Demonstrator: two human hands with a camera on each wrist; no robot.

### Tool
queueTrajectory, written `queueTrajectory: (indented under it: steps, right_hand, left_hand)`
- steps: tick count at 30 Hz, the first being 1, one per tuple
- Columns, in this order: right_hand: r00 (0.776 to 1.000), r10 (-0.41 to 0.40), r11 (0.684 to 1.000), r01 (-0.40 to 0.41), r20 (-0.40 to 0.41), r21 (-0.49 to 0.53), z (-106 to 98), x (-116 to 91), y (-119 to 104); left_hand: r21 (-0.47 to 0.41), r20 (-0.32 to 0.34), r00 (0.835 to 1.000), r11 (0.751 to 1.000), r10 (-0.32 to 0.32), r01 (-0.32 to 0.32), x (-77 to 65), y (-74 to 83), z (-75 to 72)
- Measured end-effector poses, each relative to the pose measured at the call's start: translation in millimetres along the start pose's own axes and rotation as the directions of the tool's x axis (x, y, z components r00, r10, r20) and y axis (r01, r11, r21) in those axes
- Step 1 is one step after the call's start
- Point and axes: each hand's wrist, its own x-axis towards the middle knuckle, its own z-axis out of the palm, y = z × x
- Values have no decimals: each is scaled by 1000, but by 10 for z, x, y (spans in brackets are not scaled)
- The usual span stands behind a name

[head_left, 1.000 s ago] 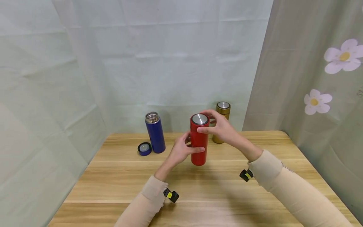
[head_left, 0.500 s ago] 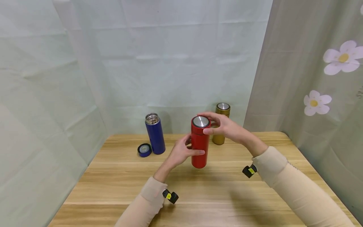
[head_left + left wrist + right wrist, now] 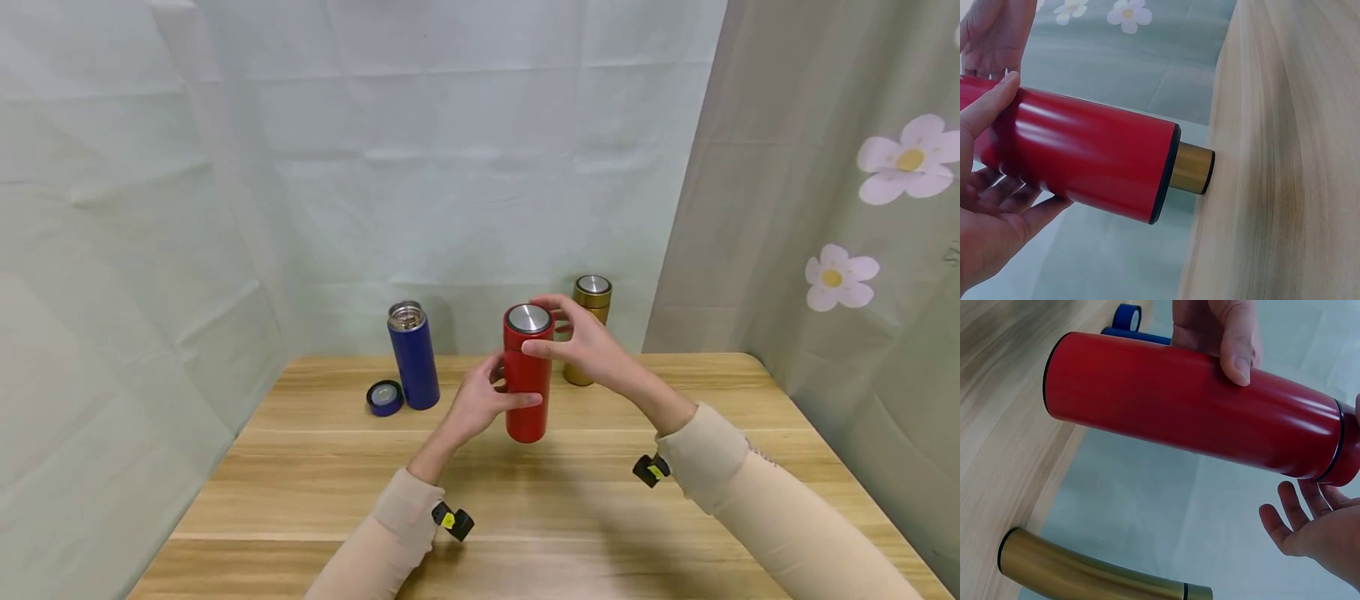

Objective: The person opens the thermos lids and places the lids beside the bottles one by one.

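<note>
A red thermos (image 3: 525, 421) with a brushed-metal disc on its lid (image 3: 528, 318) is held upright above the table. My left hand (image 3: 477, 398) grips it around the middle, thumb across the front. Up at the lid, my right hand (image 3: 592, 343) has its thumb on the near side and its fingers behind. In the right wrist view a dark seam (image 3: 1333, 445) runs between lid and body. The left wrist view shows the thermos's black-edged base (image 3: 1166, 175) off the tabletop.
At the back left stands a blue thermos (image 3: 415, 367), its steel mouth uncovered, with its blue lid (image 3: 385, 398) lying beside it. A capped gold thermos (image 3: 593, 297) stands at the back right, partly behind my right hand. Curtains hang behind the wooden table (image 3: 330, 483).
My right hand and forearm swing right, then back left, as the thumb shifts across the lid's front. My left hand keeps its grip on the thermos, which stays about level.
</note>
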Motion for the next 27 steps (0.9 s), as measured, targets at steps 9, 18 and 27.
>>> queueTrajectory:
  steps: [9, 18, 27]
  right_hand:
    - [999, -23, 999, 22, 32, 28, -33, 24, 23]
    - [974, -38, 982, -5, 221, 191, -153, 35, 107]
    - [998, -4, 1000, 4, 64, 2, -21, -9, 34]
  left_hand:
    - [6, 13, 1000, 1000, -8, 8, 7, -5, -10]
    - [17, 42, 999, 1000, -19, 18, -3, -4, -18]
    - [-4, 21, 1000, 1000, -21, 21, -11, -5, -17]
